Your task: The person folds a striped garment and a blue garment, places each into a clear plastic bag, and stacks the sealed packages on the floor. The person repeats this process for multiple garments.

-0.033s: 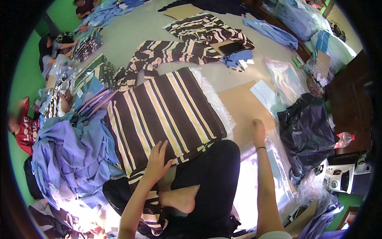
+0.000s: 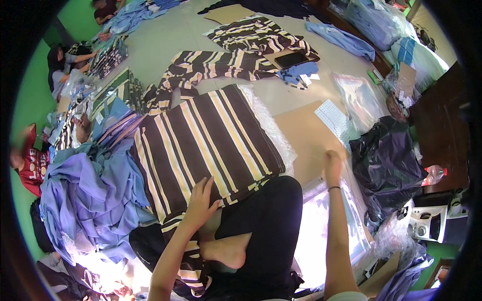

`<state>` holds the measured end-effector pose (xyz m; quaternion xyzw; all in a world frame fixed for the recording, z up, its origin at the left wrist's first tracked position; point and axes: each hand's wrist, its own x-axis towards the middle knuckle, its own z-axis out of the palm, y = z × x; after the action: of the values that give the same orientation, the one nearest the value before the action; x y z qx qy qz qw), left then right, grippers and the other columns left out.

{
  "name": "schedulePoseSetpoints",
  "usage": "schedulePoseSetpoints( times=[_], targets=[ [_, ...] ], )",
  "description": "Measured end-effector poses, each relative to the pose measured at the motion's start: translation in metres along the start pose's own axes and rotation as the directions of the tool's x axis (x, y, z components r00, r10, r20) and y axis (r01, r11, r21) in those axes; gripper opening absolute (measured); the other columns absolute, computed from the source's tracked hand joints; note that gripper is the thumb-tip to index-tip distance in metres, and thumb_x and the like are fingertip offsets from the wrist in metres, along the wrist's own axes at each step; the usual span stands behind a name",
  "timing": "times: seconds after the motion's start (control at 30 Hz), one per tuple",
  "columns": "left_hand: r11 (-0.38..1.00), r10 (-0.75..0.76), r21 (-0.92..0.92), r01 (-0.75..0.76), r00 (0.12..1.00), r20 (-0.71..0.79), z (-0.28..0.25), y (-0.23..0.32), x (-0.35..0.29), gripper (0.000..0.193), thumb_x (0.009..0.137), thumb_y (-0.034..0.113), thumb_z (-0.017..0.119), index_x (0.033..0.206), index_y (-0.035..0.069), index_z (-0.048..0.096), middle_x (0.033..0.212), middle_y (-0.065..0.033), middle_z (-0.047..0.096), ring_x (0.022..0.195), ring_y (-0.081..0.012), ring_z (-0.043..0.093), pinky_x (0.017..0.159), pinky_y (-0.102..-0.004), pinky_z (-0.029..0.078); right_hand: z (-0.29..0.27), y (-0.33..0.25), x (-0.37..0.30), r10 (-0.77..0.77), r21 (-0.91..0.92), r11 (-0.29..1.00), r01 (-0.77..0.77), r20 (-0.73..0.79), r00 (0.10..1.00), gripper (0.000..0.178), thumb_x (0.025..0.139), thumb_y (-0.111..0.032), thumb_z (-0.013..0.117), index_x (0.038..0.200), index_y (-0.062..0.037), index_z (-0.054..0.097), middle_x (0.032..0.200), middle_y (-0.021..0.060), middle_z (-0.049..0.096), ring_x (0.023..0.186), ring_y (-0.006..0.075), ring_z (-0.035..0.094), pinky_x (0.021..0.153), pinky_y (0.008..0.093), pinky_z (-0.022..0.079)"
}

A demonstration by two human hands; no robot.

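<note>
A dark brown shirt-like cloth (image 2: 201, 145) with white, yellow and tan stripes lies flat and folded square before my crossed legs. My left hand (image 2: 202, 201) rests on its near edge, fingers stretched out and holding nothing. White lace-like or crinkled material (image 2: 271, 120) shows along the folded cloth's right side. My right hand (image 2: 333, 168) hovers to the right, above or against a sheet of brown cardboard (image 2: 296, 128), its fingers curled closed; what they hold, if anything, cannot be made out. Clear plastic bags (image 2: 321, 226) lie under my right forearm.
Purple-blue cloth (image 2: 95, 190) is heaped at my left. More striped garments (image 2: 216, 67) and a dark tablet or phone (image 2: 291, 60) lie beyond. A dotted light-blue sheet (image 2: 335, 120) and a black plastic bag (image 2: 384, 168) are at right. Other people (image 2: 57, 65) sit at far left.
My right hand has shifted slightly to the right over the cardboard. My left hand stays on the striped cloth.
</note>
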<state>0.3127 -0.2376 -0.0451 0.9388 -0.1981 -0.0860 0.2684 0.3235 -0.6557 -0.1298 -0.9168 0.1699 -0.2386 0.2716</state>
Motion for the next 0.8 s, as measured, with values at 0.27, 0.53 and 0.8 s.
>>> schedulePoseSetpoints(
  times=[0.27,0.53,0.8],
  targets=[
    [0.947,0.283,-0.165,-0.277,0.959,0.010,0.063,0.019,0.064,0.038,0.073,0.009,0.058,0.108,0.001,0.048,0.110,-0.0163,0.048,0.105,-0.0326,0.044,0.090,-0.0391,0.036,-0.139,0.019,-0.040,0.141,-0.875,0.444,-0.190,-0.141,0.980,0.028,0.068,0.003,0.044,0.092,-0.0002,0.059,0.106,0.0205,0.053,0.095,0.0362,0.051,0.081,0.0388,0.041],
    [0.907,0.253,-0.354,-0.230,0.967,0.018,0.120,0.065,0.125,0.027,0.072,0.007,0.060,0.097,0.003,0.053,0.092,-0.0107,0.052,0.087,-0.0257,0.051,0.076,-0.0328,0.043,-0.043,-0.046,-0.042,-0.305,-0.047,0.931,0.361,0.438,0.846,0.041,0.066,-0.006,0.058,0.107,-0.0021,0.052,0.115,0.0175,0.048,0.104,0.0310,0.047,0.091,0.0392,0.035],
    [0.906,0.135,-0.408,-0.114,0.991,0.023,0.142,0.052,0.133,0.016,0.071,0.009,0.063,0.083,0.001,0.057,0.078,-0.0087,0.054,0.072,-0.0207,0.053,0.063,-0.0301,0.043,-0.002,-0.040,-0.047,-0.300,-0.086,0.889,0.449,0.631,0.715,0.061,0.063,-0.011,0.065,0.119,-0.0057,0.041,0.125,0.0140,0.041,0.114,0.0297,0.041,0.095,0.0397,0.031]
  ],
)
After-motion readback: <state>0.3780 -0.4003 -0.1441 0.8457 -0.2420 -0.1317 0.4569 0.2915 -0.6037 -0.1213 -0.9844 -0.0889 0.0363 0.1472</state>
